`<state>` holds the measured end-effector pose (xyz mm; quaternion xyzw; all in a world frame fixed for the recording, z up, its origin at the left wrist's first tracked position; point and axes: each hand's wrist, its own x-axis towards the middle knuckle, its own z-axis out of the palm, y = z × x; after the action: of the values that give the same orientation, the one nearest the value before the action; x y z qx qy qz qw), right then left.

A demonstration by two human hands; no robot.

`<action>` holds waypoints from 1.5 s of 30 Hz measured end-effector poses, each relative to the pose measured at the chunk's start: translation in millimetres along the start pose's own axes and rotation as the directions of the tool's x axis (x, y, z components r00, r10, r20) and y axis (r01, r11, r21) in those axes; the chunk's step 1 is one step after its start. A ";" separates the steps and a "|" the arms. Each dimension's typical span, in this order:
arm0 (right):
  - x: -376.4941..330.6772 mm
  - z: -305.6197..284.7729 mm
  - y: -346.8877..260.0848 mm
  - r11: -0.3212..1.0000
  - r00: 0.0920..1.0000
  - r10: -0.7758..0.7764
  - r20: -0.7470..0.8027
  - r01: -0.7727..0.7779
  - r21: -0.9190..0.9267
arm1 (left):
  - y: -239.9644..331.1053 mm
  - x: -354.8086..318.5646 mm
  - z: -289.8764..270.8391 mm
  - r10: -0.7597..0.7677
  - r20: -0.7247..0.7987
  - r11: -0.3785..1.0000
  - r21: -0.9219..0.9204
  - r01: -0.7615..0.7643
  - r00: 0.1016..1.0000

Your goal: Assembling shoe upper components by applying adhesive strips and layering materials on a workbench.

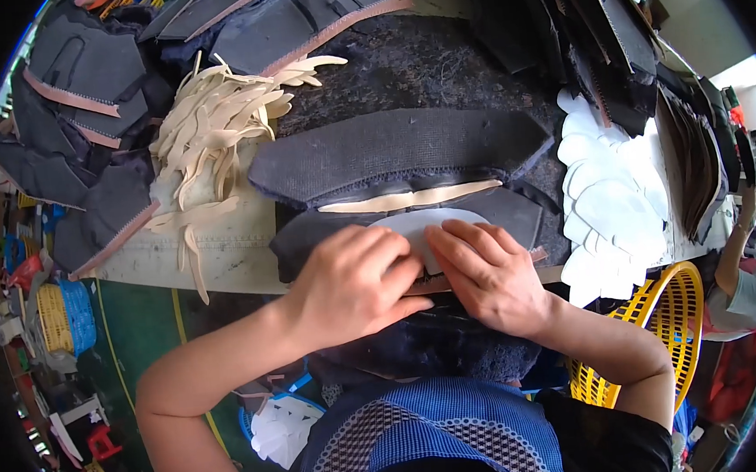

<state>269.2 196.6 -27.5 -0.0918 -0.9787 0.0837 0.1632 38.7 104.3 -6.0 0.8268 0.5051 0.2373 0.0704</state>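
Observation:
A dark fabric shoe upper (398, 149) lies opened out on the work surface in front of me, with a thin beige strip (410, 199) across its middle fold. A pale, rounded sheet piece (434, 219) rests on its near flap. My left hand (350, 282) is closed, with curled fingers at the left part of this piece and the thumb pointing right, low by the flap's near edge. My right hand (490, 276) has its fingers bent together over the piece's right part; its thumb is mostly hidden. Both hands hold the piece against the dark fabric.
Left of the upper is a heap of beige strips (213, 129). White rounded pieces (607, 194) overlap in a pile at the right. Dark uppers (90, 63) are stacked at both far sides. A yellow basket (686, 320) stands below right, near another person (742, 298).

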 end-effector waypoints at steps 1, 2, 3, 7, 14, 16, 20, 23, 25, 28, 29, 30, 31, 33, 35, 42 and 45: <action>5.4 -6.7 2.0 1.000 1.000 0.006 0.019 -0.005 -0.030 | -4.7 11.9 -10.5 -0.089 0.074 0.992 -0.079 0.094 0.993; 11.6 -10.8 3.3 1.000 0.997 0.006 0.074 -0.005 -0.002 | -20.3 26.0 -8.4 -0.098 -0.102 0.988 -0.132 0.084 0.990; 18.8 -14.2 6.9 1.000 0.993 -0.001 0.116 -0.001 0.014 | -36.9 45.0 -13.9 -0.134 -0.094 0.991 -0.025 0.132 0.987; 32.4 -7.5 12.6 0.994 0.985 -0.024 0.170 0.005 0.110 | -102.4 89.2 11.9 -0.216 -0.150 0.927 0.279 0.251 0.965; 13.9 -2.4 25.3 0.968 0.990 0.053 0.131 -0.083 0.238 | -26.0 105.5 -26.6 -0.226 0.337 0.971 0.005 0.238 0.914; 0.1 -9.0 34.2 0.967 0.998 0.055 -0.030 -0.046 0.249 | -30.5 102.3 -23.1 -0.334 0.289 0.936 -0.012 0.352 0.897; -19.5 -29.7 39.9 0.951 0.956 0.293 0.024 -0.294 0.099 | -13.3 92.6 -23.4 -0.258 0.249 0.960 -0.044 0.277 0.933; -30.9 -24.0 38.1 0.960 0.958 0.276 0.077 -0.279 0.027 | 11.8 63.8 -0.9 -0.096 0.247 0.992 0.105 0.072 0.964; -36.6 -27.3 50.6 0.957 0.966 0.255 0.038 -0.257 0.134 | 29.9 43.8 12.0 -0.104 0.264 0.948 0.317 0.016 0.959; -50.2 -40.3 75.9 0.867 0.874 0.443 -0.198 -0.361 0.345 | 30.8 37.6 21.8 -0.126 0.226 0.945 0.325 0.047 0.966; -48.2 -45.2 72.2 0.850 0.765 0.520 -0.381 -0.417 0.321 | 33.3 35.4 23.4 -0.127 0.212 0.942 0.331 0.052 0.969; -35.3 -56.7 59.8 0.880 0.784 0.468 -0.408 -0.370 0.298 | 34.0 36.9 23.7 -0.111 0.170 0.940 0.339 0.048 0.979; -15.0 -55.1 44.6 0.875 0.847 0.421 -0.324 -0.287 0.389 | 35.4 37.8 22.6 -0.134 0.171 0.935 0.350 0.067 0.976; 31.9 -46.8 22.5 0.890 0.984 0.180 -0.015 -0.157 0.428 | 35.8 43.4 14.0 -0.143 0.245 0.957 0.282 0.071 0.959; 41.2 -12.3 24.6 0.869 0.968 0.246 0.047 -0.242 0.432 | 19.1 29.0 6.9 -0.149 0.196 0.985 0.120 0.127 0.969; 38.3 -37.3 54.8 -0.014 0.568 0.402 0.718 -0.781 0.625 | -65.5 -5.6 -80.9 -0.722 0.357 0.368 -0.528 0.766 0.593; 35.6 -17.7 53.2 0.686 0.961 0.210 0.179 -0.275 0.673 | -84.6 -10.4 -60.7 -0.555 0.435 0.181 -0.769 0.614 0.709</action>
<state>250.1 257.9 -10.5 -0.1492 -0.8615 0.4676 0.1303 -61.2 128.3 13.8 0.4131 0.5784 0.3919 0.5841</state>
